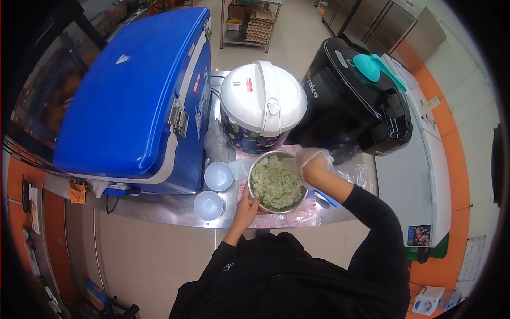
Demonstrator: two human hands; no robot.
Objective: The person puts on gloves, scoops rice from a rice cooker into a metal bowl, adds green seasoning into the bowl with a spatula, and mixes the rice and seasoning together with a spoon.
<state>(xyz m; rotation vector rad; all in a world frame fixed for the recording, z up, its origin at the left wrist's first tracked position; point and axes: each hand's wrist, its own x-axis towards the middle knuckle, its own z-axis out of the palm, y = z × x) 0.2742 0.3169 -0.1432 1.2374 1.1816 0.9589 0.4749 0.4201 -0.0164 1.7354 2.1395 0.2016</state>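
Note:
A steel mixing bowl [281, 211] holds white rice mixed with chopped green bits [275, 184]. My left hand [246, 210] grips the bowl's near left rim, thumb on top. At the bowl's right side is my right hand [316, 166], inside a clear plastic glove. Its fingers look curled and their tips are hidden; a pale flat shape beside them in the bowl is too unclear to name. Left of the bowl stand two small light-blue bowls, a far one [218, 176] and a near one [208, 206].
A big blue cooler box [133, 95] fills the left. Behind the bowl stand a white-lidded rice cooker [255, 95] and a black appliance [340, 95], with a teal scoop [367, 67] on top. Pink printed sheeting [297, 217] lies on the steel table [175, 206].

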